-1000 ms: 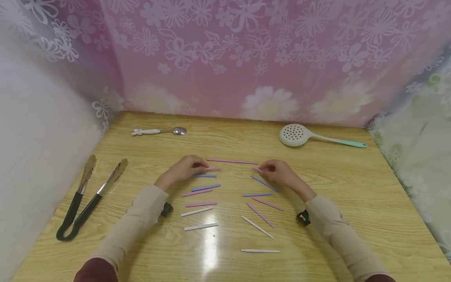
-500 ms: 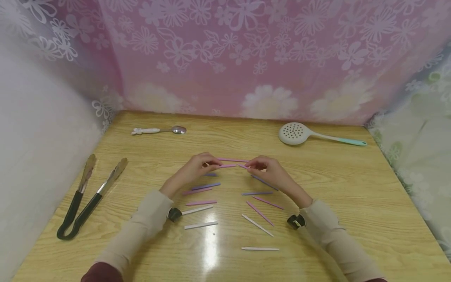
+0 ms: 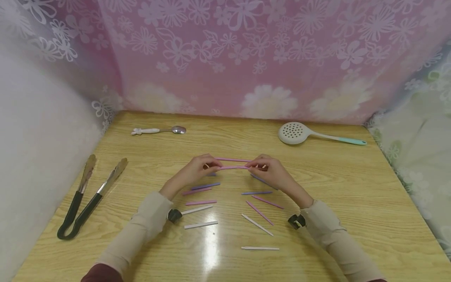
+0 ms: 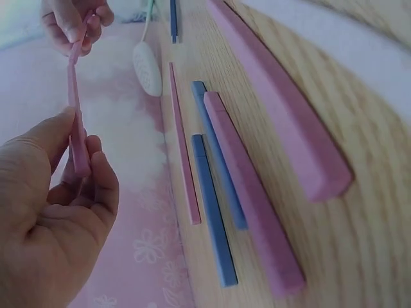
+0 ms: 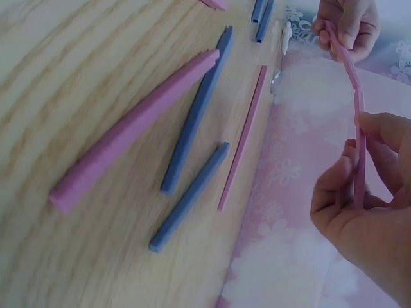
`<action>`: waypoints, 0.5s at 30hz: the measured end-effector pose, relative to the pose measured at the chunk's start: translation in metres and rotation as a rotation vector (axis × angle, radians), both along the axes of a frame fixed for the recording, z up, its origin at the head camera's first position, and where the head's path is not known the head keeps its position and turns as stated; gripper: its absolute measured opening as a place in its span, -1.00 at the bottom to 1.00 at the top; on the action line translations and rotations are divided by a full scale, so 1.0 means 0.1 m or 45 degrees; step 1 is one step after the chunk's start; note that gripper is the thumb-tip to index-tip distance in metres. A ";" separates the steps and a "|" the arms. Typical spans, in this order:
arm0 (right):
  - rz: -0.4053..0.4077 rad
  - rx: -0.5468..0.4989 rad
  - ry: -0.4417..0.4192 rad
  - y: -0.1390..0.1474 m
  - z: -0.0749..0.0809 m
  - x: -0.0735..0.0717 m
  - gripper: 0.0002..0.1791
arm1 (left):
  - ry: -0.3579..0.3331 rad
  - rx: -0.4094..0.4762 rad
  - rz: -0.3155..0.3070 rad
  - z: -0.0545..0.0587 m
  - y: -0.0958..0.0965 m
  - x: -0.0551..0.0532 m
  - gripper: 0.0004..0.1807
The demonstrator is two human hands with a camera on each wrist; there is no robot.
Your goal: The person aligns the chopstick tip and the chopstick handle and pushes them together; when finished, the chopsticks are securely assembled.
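Alignment seems to be the step in hand: a left pink piece (image 4: 79,141) and a right pink piece (image 5: 360,160) meet end to end just on the near side of the long pink stick (image 3: 233,159), raised off the table (image 3: 317,176) that it lies on. Both wrist views show a slight kink where the pieces meet; whether they only touch or fit into each other is too small to tell. The next move probably calls for keeping the ends in contact and bringing them into one straight line. The left hand (image 3: 199,167), by the long pink stick's left end, pinches its piece between thumb and fingers, pressed in from both sides; the right hand (image 3: 269,169), by its right end, pinches the other the same way. Nearer the person than the long pink stick, two loose columns run blue sticks (image 3: 256,192), pink sticks (image 3: 201,203), then white sticks (image 3: 201,225). Beyond it, a spoon (image 3: 151,131) lies leftward and a skimmer (image 3: 303,133) rightward; tongs (image 3: 91,204) lie well to its left.
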State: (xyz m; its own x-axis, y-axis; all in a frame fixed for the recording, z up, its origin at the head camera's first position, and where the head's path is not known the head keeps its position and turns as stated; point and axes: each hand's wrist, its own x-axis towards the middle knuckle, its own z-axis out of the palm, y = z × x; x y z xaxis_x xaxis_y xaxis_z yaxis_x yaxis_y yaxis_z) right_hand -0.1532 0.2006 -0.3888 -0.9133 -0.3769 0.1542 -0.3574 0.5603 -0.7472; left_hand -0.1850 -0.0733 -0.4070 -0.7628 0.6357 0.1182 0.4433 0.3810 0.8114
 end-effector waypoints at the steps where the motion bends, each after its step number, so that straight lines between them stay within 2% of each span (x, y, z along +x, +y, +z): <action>1: -0.001 -0.009 -0.001 0.00 -0.01 0.00 -0.85 | -0.010 -0.006 -0.005 0.00 0.00 0.00 -0.80; 5: -0.017 -0.041 -0.034 -0.02 -0.05 0.00 -0.85 | -0.081 -0.021 -0.044 0.00 0.03 0.01 -0.79; 7: -0.029 -0.055 -0.043 -0.03 -0.06 0.01 -0.85 | -0.079 -0.048 -0.071 -0.01 0.05 0.01 -0.76; 8: -0.034 -0.056 -0.034 -0.04 -0.07 0.01 -0.86 | -0.054 -0.072 -0.083 -0.02 0.06 0.02 -0.74; 11: -0.035 -0.059 0.016 -0.05 -0.09 0.03 -0.89 | 0.097 -0.162 -0.110 -0.03 0.09 0.04 -0.70; 13: -0.029 -0.070 0.059 -0.06 -0.10 0.04 -0.90 | 0.210 -0.195 -0.117 -0.03 0.10 0.05 -0.70; 15: -0.018 -0.081 0.097 -0.06 -0.11 0.05 -0.91 | 0.283 -0.203 -0.119 -0.04 0.11 0.08 -0.71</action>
State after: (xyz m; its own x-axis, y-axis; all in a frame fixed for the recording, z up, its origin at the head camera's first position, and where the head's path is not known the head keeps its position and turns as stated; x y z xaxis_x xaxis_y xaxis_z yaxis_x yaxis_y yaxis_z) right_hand -0.1479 0.1942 -0.3996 -0.9031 -0.3515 0.2467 -0.4071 0.5181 -0.7522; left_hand -0.1775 -0.0623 -0.4105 -0.6668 0.7258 0.1689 0.6426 0.4452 0.6236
